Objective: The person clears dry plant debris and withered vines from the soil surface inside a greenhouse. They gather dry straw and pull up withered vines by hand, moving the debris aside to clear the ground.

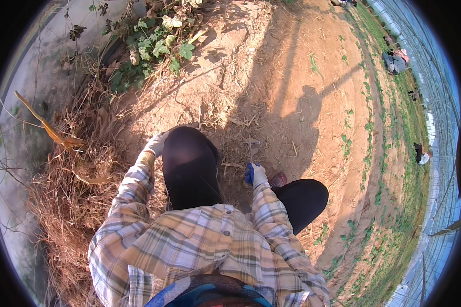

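Observation:
My right hand (256, 174), in a white and blue work glove, is closed on the handle of a small hand tool (251, 145). The tool's thin metal shaft points away from me and ends in a crosswise head at the straw-strewn soil (234, 153). My left hand (156, 145), in a pale glove, rests beside my left knee, its fingers partly hidden by the knee. Whether it holds anything cannot be seen. Both knees are bent, in black trousers, and a shoe (278, 179) shows beside my right hand.
Dry vines (73, 215) are heaped along the plastic wall (19, 153) at left. A leafy green plant (157, 46) grows at the upper left. Rows of seedlings (368, 126) run along the right. Other people (395, 62) crouch farther off, one (422, 154) lower down.

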The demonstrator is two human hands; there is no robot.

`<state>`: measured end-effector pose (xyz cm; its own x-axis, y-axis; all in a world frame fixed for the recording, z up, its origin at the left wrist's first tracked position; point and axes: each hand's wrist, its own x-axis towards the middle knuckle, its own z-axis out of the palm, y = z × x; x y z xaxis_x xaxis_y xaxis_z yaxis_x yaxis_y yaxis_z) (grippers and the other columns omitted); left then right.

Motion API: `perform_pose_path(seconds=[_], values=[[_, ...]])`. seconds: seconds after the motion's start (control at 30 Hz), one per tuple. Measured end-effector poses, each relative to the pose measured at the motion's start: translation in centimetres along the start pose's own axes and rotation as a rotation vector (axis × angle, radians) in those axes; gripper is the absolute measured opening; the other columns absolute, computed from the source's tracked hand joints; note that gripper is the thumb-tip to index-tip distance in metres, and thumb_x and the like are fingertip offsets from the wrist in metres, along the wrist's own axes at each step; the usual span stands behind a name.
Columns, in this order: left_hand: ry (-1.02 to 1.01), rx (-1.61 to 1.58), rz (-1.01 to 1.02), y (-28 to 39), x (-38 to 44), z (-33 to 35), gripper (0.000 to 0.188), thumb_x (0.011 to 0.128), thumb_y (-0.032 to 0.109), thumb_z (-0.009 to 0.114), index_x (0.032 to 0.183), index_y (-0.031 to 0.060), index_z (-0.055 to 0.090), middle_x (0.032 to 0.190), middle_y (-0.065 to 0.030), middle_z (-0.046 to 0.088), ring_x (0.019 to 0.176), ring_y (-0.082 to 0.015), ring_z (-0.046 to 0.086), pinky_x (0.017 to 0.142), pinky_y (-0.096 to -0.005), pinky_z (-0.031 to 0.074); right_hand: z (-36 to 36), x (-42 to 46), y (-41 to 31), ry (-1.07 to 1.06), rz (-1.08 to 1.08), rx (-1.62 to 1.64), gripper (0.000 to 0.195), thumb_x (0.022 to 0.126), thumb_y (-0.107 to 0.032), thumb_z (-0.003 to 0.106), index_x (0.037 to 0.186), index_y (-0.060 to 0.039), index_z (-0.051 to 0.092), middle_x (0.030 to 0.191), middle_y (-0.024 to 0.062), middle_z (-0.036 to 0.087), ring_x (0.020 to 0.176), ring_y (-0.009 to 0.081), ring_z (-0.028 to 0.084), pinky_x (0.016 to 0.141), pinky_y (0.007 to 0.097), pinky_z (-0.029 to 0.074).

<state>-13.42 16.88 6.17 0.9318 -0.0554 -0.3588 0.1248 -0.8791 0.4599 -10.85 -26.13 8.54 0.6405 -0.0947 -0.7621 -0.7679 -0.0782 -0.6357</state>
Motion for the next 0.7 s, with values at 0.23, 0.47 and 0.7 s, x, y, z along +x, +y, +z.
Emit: perform_pose_path(seconds=[0.23, 0.47, 0.7], values=[[-0.083, 0.045, -0.065, 1.7, -4.1, -2.5, 0.045, 0.078, 0.037, 0.055, 0.111, 0.0070, 0.056, 0.113, -0.0189, 0.056, 0.105, -0.0348, 0.054, 0.087, -0.0408, 0.044, 0.0, 2.4, 1.0, -0.008, 0.047, -0.007, 0.023, 0.082, -0.032, 0.054, 0.085, -0.0086, 0.053, 0.060, 0.0107, 0.053, 0.041, 0.0200, 0.047, 0.036, 0.0341, 0.040], [-0.195, 0.203, -0.184, 0.8, -4.0, -1.7, 0.043, 0.078, 0.036, 0.054, 0.109, 0.0071, 0.057, 0.113, -0.0184, 0.057, 0.104, -0.0345, 0.055, 0.085, -0.0414, 0.045, 0.5, 1.2, 0.6, 0.064, 0.022, -0.007, 0.025, 0.080, -0.031, 0.056, 0.084, -0.0061, 0.055, 0.066, 0.0140, 0.059, 0.051, 0.0272, 0.056, 0.045, 0.0390, 0.046], [-0.292, 0.302, -0.278, -0.4, -2.0, -0.6, 0.041, 0.079, 0.035, 0.054, 0.108, 0.0073, 0.058, 0.113, -0.0179, 0.057, 0.104, -0.0342, 0.055, 0.084, -0.0419, 0.046, -1.2, 1.2, -4.5, 0.480, -0.428, -0.694, 0.036, 0.078, -0.034, 0.059, 0.099, -0.0046, 0.058, 0.088, 0.0148, 0.065, 0.086, 0.0333, 0.060, 0.071, 0.0419, 0.045]])
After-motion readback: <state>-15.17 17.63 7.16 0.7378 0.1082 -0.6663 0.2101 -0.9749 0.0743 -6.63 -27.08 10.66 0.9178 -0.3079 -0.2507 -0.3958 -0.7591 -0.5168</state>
